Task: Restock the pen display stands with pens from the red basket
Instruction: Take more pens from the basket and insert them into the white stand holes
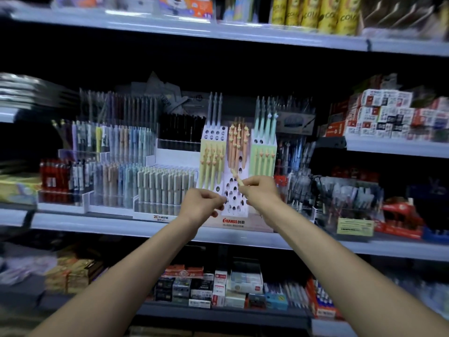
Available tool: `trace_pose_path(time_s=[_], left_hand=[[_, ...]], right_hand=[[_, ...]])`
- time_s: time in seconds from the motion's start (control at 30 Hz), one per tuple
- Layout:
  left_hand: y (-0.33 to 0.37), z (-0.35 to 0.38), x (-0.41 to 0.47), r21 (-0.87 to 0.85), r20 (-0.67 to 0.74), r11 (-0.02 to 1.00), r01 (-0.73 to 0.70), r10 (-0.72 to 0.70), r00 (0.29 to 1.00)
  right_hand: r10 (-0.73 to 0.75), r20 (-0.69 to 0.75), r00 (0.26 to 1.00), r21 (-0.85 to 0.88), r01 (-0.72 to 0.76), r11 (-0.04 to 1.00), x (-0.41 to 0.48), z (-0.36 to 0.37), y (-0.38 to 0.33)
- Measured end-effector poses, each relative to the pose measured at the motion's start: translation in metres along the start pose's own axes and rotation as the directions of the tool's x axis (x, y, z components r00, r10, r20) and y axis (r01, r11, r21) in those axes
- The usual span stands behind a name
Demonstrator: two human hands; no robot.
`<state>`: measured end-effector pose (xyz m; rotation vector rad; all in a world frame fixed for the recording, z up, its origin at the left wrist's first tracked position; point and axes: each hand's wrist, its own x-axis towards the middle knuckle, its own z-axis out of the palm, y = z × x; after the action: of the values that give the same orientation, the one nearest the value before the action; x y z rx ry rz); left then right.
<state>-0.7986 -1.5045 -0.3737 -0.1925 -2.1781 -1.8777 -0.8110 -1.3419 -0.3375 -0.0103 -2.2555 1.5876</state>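
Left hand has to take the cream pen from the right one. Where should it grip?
I'd grip the bare upper part of the cream pen, coming in from its left. The right hand pinches the lower end, and the pen leans up and left in front of the white stand, so only that upper stretch is free.

The left hand [201,206] and right hand [262,192] are bare, as are both forearms down to seven and five o'clock.
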Motion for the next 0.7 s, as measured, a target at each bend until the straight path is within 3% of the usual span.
trace_pose_path(time_s=[0.17,0.37,0.7], left_hand=[[-0.003,0.009,-0.001,0.005,0.005,0.996,-0.087,0.086,0.996],[-0.007,0.014,-0.001,-0.007,0.024,0.994,-0.105,0.105,0.994],[-0.009,0.010,0.026,-0.045,-0.045,0.994,-0.100,0.098,0.994]], right_hand=[[-0.033,0.016,0.999,0.124,0.031,0.992,-0.004,0.000,0.009],[-0.128,0.142,0.981,0.164,0.105,0.981,-0.010,0.001,0.013],[-0.148,-0.033,0.988,0.161,0.151,0.975,0.003,0.021,0.002]])
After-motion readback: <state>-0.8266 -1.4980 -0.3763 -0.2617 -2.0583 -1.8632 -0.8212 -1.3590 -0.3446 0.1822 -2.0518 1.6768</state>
